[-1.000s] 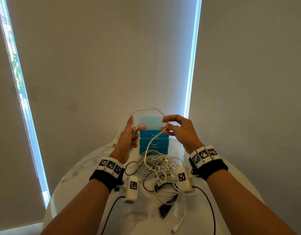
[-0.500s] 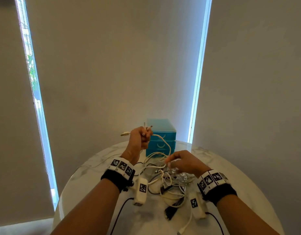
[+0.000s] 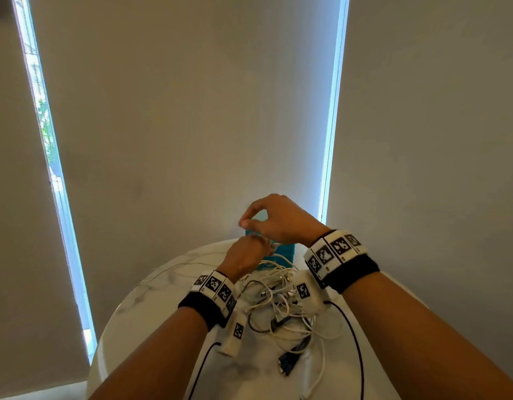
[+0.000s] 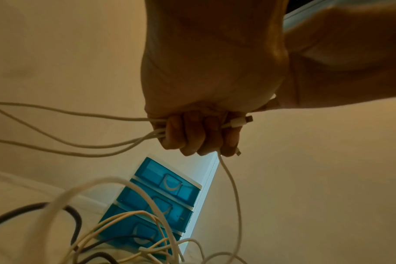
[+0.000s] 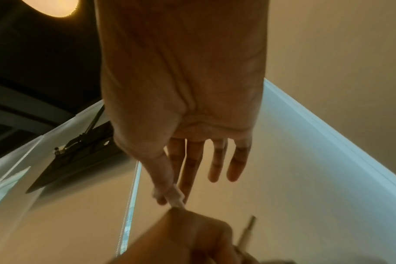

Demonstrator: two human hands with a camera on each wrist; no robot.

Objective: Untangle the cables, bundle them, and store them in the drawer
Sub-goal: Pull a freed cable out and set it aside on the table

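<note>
- My left hand [image 4: 206, 100] is fisting several white cables [image 4: 79, 142], gathering freed ends.
- My right hand [image 3: 281, 220] is pinching a connector [image 5: 175, 197], drawing it clear of the tangle [image 3: 281, 301].

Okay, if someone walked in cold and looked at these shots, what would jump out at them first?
Probably the two hands meeting above the table: the left hand fists several white cable strands, while the right hand pinches a cable end just above it. Below lies the cable tangle on the marble table, with the blue drawer unit behind.

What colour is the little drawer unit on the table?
Translucent blue drawer unit, with pale dividers; clearest in the left wrist view.
</note>
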